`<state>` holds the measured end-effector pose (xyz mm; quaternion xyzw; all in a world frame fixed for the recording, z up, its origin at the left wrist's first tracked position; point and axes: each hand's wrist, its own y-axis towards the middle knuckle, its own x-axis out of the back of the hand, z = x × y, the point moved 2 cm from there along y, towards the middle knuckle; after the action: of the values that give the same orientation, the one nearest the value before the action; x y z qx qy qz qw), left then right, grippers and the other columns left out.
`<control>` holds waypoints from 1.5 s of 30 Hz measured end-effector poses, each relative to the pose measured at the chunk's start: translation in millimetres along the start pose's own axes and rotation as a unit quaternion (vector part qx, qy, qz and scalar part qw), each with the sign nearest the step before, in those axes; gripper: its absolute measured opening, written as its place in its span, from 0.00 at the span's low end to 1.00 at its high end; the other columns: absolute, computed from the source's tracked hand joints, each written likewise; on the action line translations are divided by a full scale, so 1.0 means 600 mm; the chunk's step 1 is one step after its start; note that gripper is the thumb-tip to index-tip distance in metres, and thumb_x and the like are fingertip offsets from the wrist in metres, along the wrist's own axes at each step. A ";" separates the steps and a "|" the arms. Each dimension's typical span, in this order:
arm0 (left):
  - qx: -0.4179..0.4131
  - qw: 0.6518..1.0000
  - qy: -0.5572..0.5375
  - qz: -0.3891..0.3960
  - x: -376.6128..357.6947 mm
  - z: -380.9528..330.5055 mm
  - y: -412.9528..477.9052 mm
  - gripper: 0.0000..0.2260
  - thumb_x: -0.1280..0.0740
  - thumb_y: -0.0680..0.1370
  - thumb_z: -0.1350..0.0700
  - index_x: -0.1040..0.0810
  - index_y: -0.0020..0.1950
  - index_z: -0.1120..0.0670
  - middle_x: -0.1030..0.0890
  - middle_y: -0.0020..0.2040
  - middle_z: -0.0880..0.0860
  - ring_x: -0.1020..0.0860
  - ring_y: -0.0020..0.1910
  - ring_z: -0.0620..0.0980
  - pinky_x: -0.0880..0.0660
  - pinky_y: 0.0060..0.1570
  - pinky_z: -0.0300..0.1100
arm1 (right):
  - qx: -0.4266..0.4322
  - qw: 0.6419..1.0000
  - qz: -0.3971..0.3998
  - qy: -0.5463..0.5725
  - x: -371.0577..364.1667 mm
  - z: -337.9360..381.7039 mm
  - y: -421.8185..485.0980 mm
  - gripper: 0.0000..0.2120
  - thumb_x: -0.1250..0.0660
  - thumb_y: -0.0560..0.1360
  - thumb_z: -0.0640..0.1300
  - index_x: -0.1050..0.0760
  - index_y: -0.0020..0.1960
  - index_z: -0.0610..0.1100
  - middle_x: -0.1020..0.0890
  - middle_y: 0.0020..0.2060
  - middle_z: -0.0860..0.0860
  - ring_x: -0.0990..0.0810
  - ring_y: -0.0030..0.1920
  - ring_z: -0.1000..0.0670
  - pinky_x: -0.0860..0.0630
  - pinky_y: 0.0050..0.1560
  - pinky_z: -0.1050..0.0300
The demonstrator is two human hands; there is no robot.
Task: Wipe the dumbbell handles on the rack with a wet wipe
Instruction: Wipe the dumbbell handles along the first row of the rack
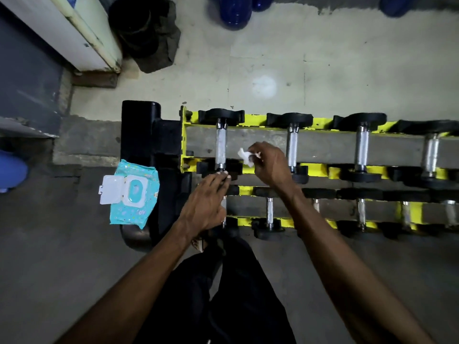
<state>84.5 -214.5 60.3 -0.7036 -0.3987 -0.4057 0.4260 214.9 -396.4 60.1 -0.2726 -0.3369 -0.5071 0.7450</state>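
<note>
One wet wipe (246, 156) in right hand (269, 165)

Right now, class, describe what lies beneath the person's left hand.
The left hand covers the lower tier's leftmost dumbbell; only a strip of its chrome handle shows, its ends cannot be made out. Fingertips touch the upper dumbbell's collar.

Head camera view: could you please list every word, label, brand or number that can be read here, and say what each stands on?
No text can be read in this view.
Wipes pack: small printed marks on the blue wrapper, too blurred to read.
Dumbbell ends: no numbers visible.
Yellow rack: no label visible.
Wipe in the right hand: plain white, no print.
</note>
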 end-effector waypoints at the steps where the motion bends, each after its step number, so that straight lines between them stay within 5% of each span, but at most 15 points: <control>1: 0.013 1.000 -0.007 -0.001 0.001 -0.009 0.002 0.36 0.33 0.71 0.53 0.34 0.79 0.62 0.32 0.75 0.61 0.35 0.75 0.58 0.28 0.70 0.56 | -0.036 0.998 -0.036 0.030 0.020 -0.016 -0.008 0.09 0.32 0.74 0.39 0.19 0.52 0.44 0.16 0.47 0.48 0.18 0.45 0.47 0.22 0.45 0.55; 6: -0.007 0.999 -0.053 -0.001 -0.008 -0.087 0.039 0.36 0.35 0.73 0.55 0.38 0.81 0.59 0.37 0.78 0.59 0.39 0.78 0.58 0.30 0.72 0.53 | -0.185 0.966 -0.122 0.131 0.110 -0.107 -0.038 0.04 0.30 0.74 0.38 0.19 0.47 0.45 0.16 0.41 0.51 0.20 0.40 0.55 0.25 0.42 0.68; 14: -0.054 0.993 -0.096 0.047 -0.049 -0.254 0.135 0.41 0.37 0.72 0.57 0.48 0.84 0.55 0.47 0.83 0.57 0.48 0.82 0.56 0.39 0.77 0.52 | -0.219 0.962 0.071 0.149 0.095 -0.228 -0.034 0.07 0.22 0.62 0.42 0.19 0.36 0.49 0.17 0.29 0.52 0.20 0.30 0.54 0.18 0.36 0.42; 19: -0.010 0.995 -0.073 0.064 -0.056 -0.278 0.148 0.40 0.35 0.71 0.58 0.45 0.83 0.58 0.45 0.82 0.57 0.48 0.81 0.55 0.36 0.75 0.49 | -0.178 0.969 0.099 0.137 0.108 -0.228 -0.018 0.09 0.18 0.62 0.41 0.18 0.38 0.45 0.17 0.31 0.53 0.21 0.30 0.58 0.24 0.34 0.65; 26: -0.034 0.997 -0.007 0.067 -0.047 -0.276 0.158 0.38 0.34 0.74 0.56 0.44 0.82 0.59 0.44 0.81 0.57 0.45 0.80 0.55 0.44 0.77 0.45 | -0.176 0.955 -0.071 0.228 0.095 -0.210 -0.002 0.08 0.22 0.67 0.42 0.20 0.40 0.44 0.17 0.36 0.53 0.19 0.37 0.56 0.24 0.37 0.66; 30: -0.037 0.997 -0.018 0.065 -0.044 -0.277 0.163 0.38 0.31 0.71 0.55 0.38 0.80 0.59 0.41 0.78 0.57 0.41 0.78 0.57 0.36 0.74 0.47 | -0.251 0.912 -0.156 0.286 0.098 -0.204 0.065 0.09 0.20 0.64 0.43 0.19 0.39 0.43 0.16 0.36 0.52 0.18 0.36 0.54 0.23 0.39 0.63; 42: -0.054 0.994 -0.089 0.028 -0.025 -0.282 0.170 0.23 0.29 0.63 0.59 0.24 0.57 0.62 0.29 0.70 0.61 0.32 0.71 0.61 0.21 0.55 0.49 | -0.384 0.821 -0.239 0.348 0.068 -0.194 0.072 0.06 0.24 0.70 0.39 0.15 0.47 0.41 0.14 0.40 0.50 0.19 0.38 0.55 0.23 0.43 0.64; 45: -0.055 0.995 -0.081 0.035 -0.025 -0.280 0.173 0.26 0.30 0.64 0.58 0.23 0.61 0.62 0.31 0.71 0.60 0.33 0.71 0.60 0.20 0.54 0.50 | -0.410 0.819 -0.211 0.341 0.068 -0.201 0.086 0.05 0.26 0.72 0.40 0.15 0.48 0.40 0.14 0.42 0.48 0.18 0.41 0.51 0.22 0.47 0.59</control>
<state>134.4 -405.7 69.5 -0.7701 -0.3843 -0.3534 0.3665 301.1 -492.6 13.5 -0.2848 0.1279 -0.8039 0.5063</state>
